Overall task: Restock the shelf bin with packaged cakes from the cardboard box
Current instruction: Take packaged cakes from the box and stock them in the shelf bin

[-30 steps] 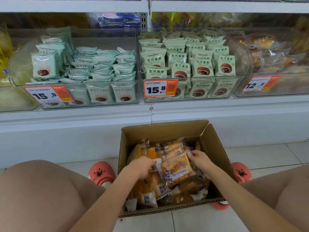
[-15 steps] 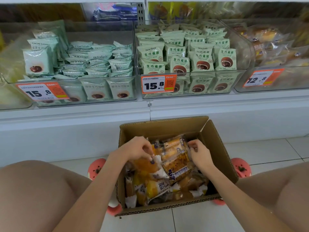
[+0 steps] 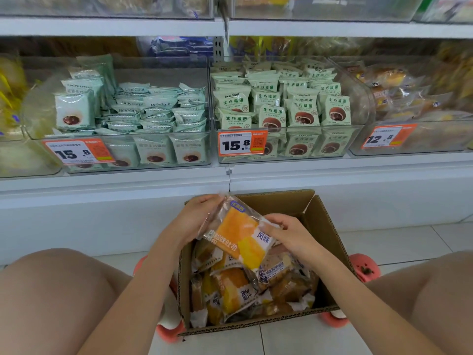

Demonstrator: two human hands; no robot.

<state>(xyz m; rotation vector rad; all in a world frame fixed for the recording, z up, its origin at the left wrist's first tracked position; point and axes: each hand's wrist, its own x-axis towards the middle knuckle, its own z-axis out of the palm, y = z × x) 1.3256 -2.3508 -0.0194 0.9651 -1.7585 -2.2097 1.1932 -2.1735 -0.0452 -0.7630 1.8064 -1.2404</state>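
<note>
Pickup step: my left hand (image 3: 197, 221) and right hand (image 3: 289, 235) both grip one packaged cake (image 3: 239, 233) just above the cardboard box (image 3: 325, 226). Next, I reckon: carry it to the shelf bin (image 3: 409, 139) at 1 o'clock.

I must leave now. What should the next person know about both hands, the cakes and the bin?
Left hand and right hand both hold one orange packaged cake above the cardboard box.
The box on the floor holds many more packs.
The bin with similar cakes, tagged 12.8, is upper right; probably the target.
Done: one pack lifted.
Left: place it in the bin, then the rest.
</note>
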